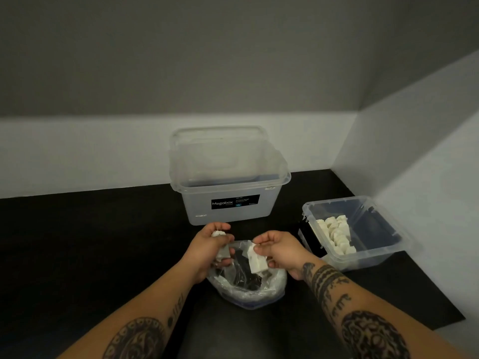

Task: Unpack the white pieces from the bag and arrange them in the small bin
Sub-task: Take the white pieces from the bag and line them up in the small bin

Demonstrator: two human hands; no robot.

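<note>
Head view: the right hand (278,252) pinches one white piece (256,259) between thumb and fingertips over the open bag (248,288). The piece's long axis stands steeply, its lower end pointing into the bag. The left hand (211,251), just beside, curls round more white pieces; their count is unclear. The small bin (368,257) sits to the right on the black mat (103,242), near the side wall (414,151). A row (334,235) of pieces runs far-to-near along its left wall, too packed to count; its right half is open floor. One big bin (197,208) stands behind the hands.
</note>
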